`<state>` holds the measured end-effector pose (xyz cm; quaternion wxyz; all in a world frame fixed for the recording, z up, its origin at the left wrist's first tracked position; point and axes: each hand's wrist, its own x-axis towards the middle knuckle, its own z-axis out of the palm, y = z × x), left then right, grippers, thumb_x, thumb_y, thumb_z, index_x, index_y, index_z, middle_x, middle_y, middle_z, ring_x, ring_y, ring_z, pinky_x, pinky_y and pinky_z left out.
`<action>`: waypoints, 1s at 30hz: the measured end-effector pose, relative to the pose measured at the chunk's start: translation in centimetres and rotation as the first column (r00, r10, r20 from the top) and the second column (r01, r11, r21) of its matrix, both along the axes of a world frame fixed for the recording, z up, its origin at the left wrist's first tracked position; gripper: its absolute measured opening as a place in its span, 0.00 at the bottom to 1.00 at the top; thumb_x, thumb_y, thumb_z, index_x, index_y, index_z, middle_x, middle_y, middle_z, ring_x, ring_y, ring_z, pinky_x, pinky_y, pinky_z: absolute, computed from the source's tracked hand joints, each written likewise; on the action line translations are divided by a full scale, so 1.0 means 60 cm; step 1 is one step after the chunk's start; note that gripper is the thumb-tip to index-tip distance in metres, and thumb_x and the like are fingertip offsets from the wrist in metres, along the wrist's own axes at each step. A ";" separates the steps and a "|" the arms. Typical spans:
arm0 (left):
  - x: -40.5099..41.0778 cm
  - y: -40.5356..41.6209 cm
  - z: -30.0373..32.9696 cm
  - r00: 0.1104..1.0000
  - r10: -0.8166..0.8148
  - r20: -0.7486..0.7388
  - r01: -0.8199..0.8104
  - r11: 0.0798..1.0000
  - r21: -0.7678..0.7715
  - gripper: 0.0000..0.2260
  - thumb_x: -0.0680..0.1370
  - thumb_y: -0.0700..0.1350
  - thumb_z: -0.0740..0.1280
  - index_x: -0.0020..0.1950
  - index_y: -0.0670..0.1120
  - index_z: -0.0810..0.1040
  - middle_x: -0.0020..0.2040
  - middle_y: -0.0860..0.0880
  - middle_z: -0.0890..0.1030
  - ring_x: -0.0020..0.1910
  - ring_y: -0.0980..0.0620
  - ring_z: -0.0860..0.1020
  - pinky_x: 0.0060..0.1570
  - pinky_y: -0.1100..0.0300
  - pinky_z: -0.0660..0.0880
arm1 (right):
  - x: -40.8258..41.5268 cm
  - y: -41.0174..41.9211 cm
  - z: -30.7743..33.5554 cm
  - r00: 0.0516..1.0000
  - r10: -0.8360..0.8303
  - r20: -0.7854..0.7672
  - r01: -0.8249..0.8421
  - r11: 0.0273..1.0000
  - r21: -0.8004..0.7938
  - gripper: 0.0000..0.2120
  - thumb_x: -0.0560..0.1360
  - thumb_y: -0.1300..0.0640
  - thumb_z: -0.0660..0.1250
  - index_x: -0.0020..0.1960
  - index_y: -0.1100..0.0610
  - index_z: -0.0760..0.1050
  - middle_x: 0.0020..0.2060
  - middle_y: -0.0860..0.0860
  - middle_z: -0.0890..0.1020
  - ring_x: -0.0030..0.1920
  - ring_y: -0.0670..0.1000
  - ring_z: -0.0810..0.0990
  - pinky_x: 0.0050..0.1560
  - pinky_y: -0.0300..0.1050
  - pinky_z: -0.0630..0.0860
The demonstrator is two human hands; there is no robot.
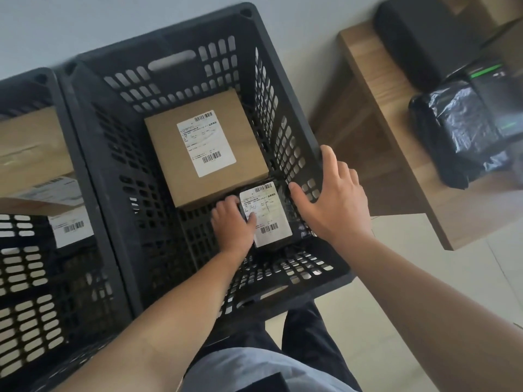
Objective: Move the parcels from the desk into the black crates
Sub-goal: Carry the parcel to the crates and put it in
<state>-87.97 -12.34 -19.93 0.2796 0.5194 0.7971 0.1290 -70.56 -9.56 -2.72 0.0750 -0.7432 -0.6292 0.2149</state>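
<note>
Presently the left hand [233, 222] grips the black parcel [271, 219] low in the crate [308, 131], right hand [336, 199] spread empty; releasing it tilted risks wedging against the cardboard box [203, 145].

white barcode label [206, 143] on cardboard box, another label [266, 218] on black parcel, print too blurred to read
</note>
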 end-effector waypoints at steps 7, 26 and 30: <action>0.028 0.036 -0.038 0.589 -0.803 -0.091 0.746 0.583 -0.323 0.45 0.75 0.78 0.53 0.82 0.61 0.34 0.81 0.49 0.26 0.79 0.42 0.25 0.76 0.38 0.26 | 0.004 0.001 -0.003 0.998 -0.017 -0.057 0.017 1.000 0.016 0.39 0.78 0.36 0.65 0.82 0.52 0.56 0.71 0.55 0.75 0.70 0.58 0.72 0.67 0.59 0.74; 0.036 0.029 -0.095 0.613 -0.783 -0.106 0.720 0.609 -0.333 0.49 0.71 0.81 0.52 0.69 0.66 0.16 0.73 0.51 0.15 0.73 0.44 0.16 0.70 0.32 0.23 | 0.030 -0.003 -0.037 0.996 -0.050 -0.079 0.055 0.997 0.061 0.36 0.75 0.33 0.60 0.76 0.50 0.61 0.61 0.51 0.80 0.61 0.57 0.76 0.56 0.54 0.75; 0.027 0.027 -0.093 0.614 -0.784 -0.092 0.711 0.600 -0.368 0.49 0.71 0.81 0.53 0.67 0.67 0.15 0.70 0.52 0.13 0.71 0.45 0.15 0.70 0.33 0.24 | 0.016 -0.001 -0.041 0.997 -0.007 -0.073 0.011 0.999 0.051 0.34 0.76 0.34 0.58 0.76 0.50 0.61 0.62 0.51 0.81 0.60 0.57 0.78 0.54 0.54 0.76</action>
